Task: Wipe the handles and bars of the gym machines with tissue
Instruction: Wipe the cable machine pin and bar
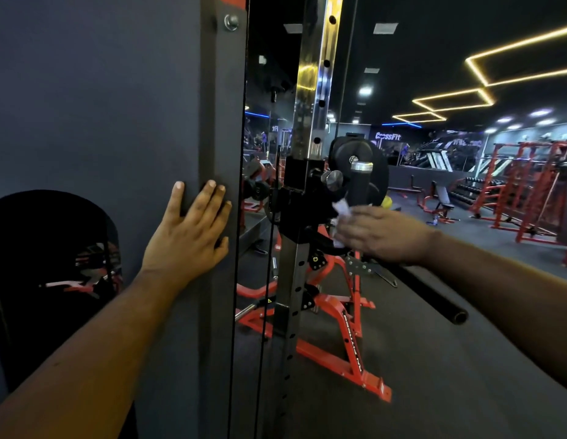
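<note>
Holding a crumpled white tissue (340, 213) in its fingers, the right hand (382, 234) is reached leftward toward the machine. A black handle (361, 182) is seen just above it, its long axis nearly upright. The left hand (188, 231), released and flat, is pressed against the dark upright post (222, 122), farther from the handle than the right.

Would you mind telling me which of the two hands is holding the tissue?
The right hand holds the white tissue near the black bar; the left hand rests flat on the dark upright post.
</note>
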Tool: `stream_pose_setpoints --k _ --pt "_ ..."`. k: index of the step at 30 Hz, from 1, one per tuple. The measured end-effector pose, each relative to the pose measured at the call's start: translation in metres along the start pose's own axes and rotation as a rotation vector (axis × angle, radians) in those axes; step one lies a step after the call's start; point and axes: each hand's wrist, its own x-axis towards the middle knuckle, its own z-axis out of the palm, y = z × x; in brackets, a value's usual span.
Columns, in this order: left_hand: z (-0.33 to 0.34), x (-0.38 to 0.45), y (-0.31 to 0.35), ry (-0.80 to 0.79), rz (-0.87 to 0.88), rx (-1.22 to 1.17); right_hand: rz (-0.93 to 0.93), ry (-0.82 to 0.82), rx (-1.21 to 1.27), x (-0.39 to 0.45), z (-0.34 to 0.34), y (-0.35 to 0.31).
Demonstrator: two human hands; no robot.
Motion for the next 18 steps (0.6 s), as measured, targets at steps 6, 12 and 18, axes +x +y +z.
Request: stream_pose_setpoints --k 6,12,18 --pt "0.001 0.001 -0.001 0.024 -0.005 -0.053 0.653 0.215 0.408 0.015 0.012 -0.034" --pt "0.001 0.001 -0.001 0.067 -0.01 -0.093 1.506 0.763 1.111 0.083 -0.025 -0.131" --pt "0.001 0.0 0.0 0.029 -0.016 -0.037 1.513 0.733 1.481 0.079 -0.023 -0.046"
